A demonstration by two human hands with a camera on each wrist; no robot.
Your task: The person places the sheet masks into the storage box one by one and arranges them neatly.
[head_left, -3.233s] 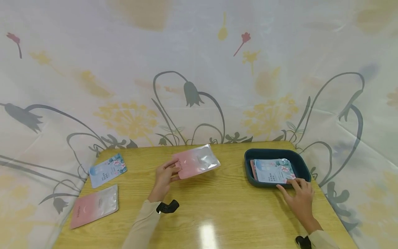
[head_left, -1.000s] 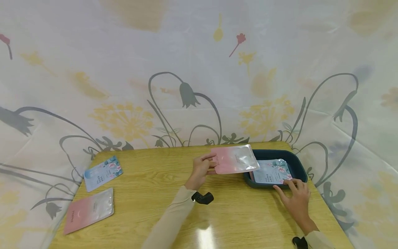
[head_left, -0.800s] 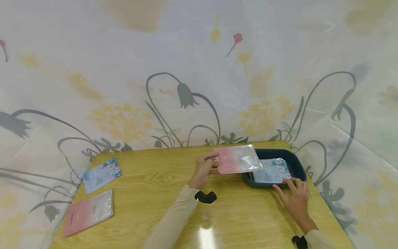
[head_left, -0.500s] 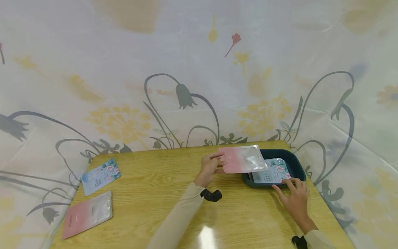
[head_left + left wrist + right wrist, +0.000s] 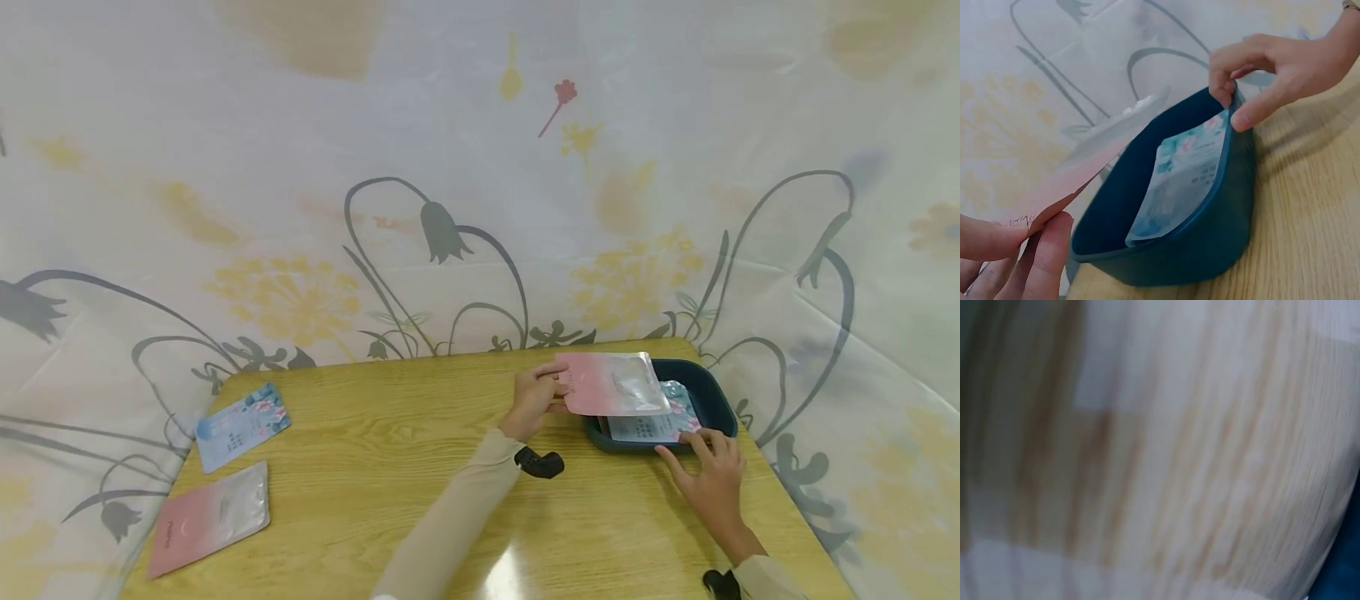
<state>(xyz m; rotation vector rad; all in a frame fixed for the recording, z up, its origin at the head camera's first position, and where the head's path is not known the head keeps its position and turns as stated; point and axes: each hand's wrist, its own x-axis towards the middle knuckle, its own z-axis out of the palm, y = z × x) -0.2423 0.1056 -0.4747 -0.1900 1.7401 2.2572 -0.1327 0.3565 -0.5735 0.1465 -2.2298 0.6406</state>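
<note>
In the head view my left hand [image 5: 531,402] pinches the left end of a pink-and-silver face mask packet [image 5: 613,384]. This packet hangs tilted over the left part of a dark teal plastic bin [image 5: 722,402]. Inside the bin lies a blue floral mask packet [image 5: 647,428], partly covered from above, with the edge of another beneath it. My right hand [image 5: 716,477] grips the bin's front rim, thumb outside and fingers inside, as the left wrist view also shows. In the right wrist view only blurred wood and a corner of the bin [image 5: 1342,565] appear.
On the left of the wooden table [image 5: 360,508] lie a blue floral packet [image 5: 243,425] and, in front of it, another pink-and-silver packet [image 5: 212,518]. A white curtain-like sheet with printed flowers [image 5: 450,150] stands behind and beside the table.
My left hand has carried the pink packet rightwards from mid-table until it overlaps the bin. My right hand stays on the bin's rim. The head view has shifted slightly.
</note>
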